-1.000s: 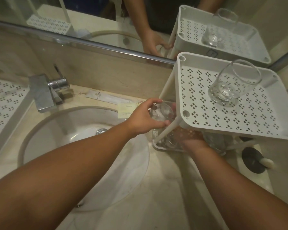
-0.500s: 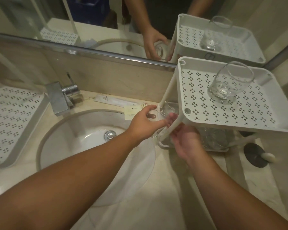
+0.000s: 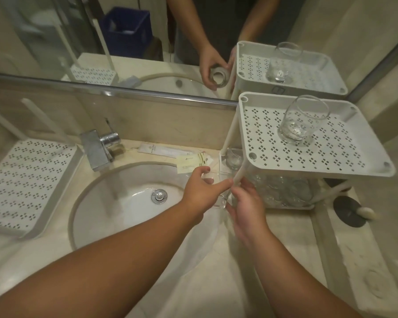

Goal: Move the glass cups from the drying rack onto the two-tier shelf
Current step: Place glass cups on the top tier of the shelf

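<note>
A clear glass cup (image 3: 217, 191) is in the grip of my left hand (image 3: 201, 191), just left of the front-left leg of the white two-tier shelf (image 3: 251, 125). My right hand (image 3: 246, 203) is beside it with relaxed fingers touching the cup's near side. One glass cup (image 3: 301, 122) stands upright on the top tier. Several glass cups (image 3: 283, 189) crowd the lower tier, partly hidden under the top tier. The white perforated drying rack (image 3: 25, 180) on the far left holds no cups that I can see.
A round sink (image 3: 129, 203) lies between rack and shelf, with a chrome tap (image 3: 99, 148) behind it. Paper sachets and a card (image 3: 189, 164) lie by the wall. A dark round dish with a pale soap (image 3: 352, 212) sits right of the shelf. A mirror runs along the back.
My right hand came out from under the top tier to the cup's side. My left hand carried the cup slightly back from the lower tier, toward the sink edge.
</note>
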The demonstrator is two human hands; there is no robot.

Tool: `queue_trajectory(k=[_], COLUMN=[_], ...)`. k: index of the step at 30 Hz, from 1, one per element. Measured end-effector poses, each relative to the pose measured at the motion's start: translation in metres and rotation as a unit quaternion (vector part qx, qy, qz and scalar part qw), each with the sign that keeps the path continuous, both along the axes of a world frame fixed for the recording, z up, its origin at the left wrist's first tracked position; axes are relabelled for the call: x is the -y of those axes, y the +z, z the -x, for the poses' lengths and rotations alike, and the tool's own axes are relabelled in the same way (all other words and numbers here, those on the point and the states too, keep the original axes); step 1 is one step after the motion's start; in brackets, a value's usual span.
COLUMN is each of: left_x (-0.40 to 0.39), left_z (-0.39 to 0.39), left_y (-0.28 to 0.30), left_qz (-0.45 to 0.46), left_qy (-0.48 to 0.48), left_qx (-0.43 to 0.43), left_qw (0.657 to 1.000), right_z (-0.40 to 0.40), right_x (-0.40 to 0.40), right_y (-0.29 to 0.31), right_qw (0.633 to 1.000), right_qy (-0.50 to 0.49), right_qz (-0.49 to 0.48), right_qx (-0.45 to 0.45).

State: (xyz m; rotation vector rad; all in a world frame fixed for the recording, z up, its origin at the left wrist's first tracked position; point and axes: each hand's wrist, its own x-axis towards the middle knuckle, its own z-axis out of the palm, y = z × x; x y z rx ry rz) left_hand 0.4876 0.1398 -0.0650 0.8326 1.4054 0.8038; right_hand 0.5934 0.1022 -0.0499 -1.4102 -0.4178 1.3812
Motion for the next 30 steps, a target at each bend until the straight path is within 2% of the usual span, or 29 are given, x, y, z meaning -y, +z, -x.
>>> queue_trajectory(k=[12,17,21,25,30], left_x=[0.035,0.047,0.049,0.038,0.011], left_z=[0.027,0.035,0.035,0.026,0.005], left_y=[0.026,0.059,0.091,0.122,0.158], left_qz=[-0.048,-0.125,-0.190,-0.250,-0.329], left_qy=[-0.034,-0.059,-0.061,-0.085,-0.126], left_qx=[-0.004,-0.018,0.005,-0.011,-0.094], left_qw=[0.998,0.990,0.980,0.964,0.931], right_z=[0.021,0.023,0.019,0.006,-0.024], right_x=[0.042,0.056,0.054,0.048,0.031], right_y=[0.014,0.041,0.071,0.099,0.125], right_qw=[0.990,0.979,0.970,0.955,0.935], right_qy=[0.039,0.051,0.039,0.019,0.003], right_qz=[-0.012,-0.083,-0.147,-0.202,-0.223], right_qx=[0.132,0.178,0.188,0.219,0.276])
